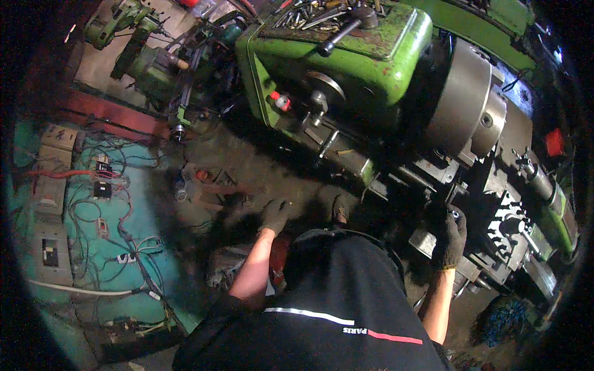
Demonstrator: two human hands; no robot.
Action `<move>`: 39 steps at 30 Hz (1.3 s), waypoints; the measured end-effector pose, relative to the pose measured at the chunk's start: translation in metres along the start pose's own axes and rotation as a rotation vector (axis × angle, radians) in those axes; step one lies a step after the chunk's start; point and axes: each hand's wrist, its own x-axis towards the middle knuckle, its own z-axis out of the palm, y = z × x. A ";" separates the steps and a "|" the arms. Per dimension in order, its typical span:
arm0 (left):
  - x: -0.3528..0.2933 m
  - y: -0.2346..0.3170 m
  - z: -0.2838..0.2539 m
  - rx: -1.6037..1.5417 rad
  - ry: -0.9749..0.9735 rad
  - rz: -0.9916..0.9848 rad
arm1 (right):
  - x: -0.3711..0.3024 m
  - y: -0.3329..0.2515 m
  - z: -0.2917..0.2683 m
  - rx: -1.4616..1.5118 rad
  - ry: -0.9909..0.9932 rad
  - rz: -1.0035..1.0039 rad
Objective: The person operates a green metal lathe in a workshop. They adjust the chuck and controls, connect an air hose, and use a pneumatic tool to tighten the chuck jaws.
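At a green lathe (371, 68), my gloved right hand (450, 242) curls around a metal piece (456, 214) with a bright round end, at six o'clock from the big steel chuck (461, 99); the glove hides the rest of it. The tool post (511, 226) sits at three o'clock from that hand. My gloved left hand (274, 217) hangs at nine o'clock, fingers loosely extended, above the dark floor (247, 148).

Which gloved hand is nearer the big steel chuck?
The right hand, just left of the tool post and below the chuck in view; the left hand is farther left, seen against the floor.
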 end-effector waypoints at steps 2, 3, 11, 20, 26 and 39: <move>0.040 0.006 0.010 -0.016 -0.031 0.066 | -0.001 0.006 0.005 -0.055 0.055 -0.018; 0.063 0.015 0.016 -0.024 -0.046 0.102 | 0.000 0.009 0.008 -0.098 0.090 -0.016; 0.222 0.017 0.068 -0.015 -0.298 0.107 | -0.029 0.028 0.027 -0.468 0.262 0.001; 0.247 -0.042 0.105 0.074 -0.629 0.111 | -0.151 0.142 -0.024 -0.654 0.441 0.439; 0.259 -0.046 0.124 0.061 -0.749 0.287 | -0.236 0.201 -0.050 -0.954 0.404 0.625; 0.255 -0.001 0.113 0.055 -0.776 0.168 | -0.260 0.230 -0.055 -1.088 0.397 0.569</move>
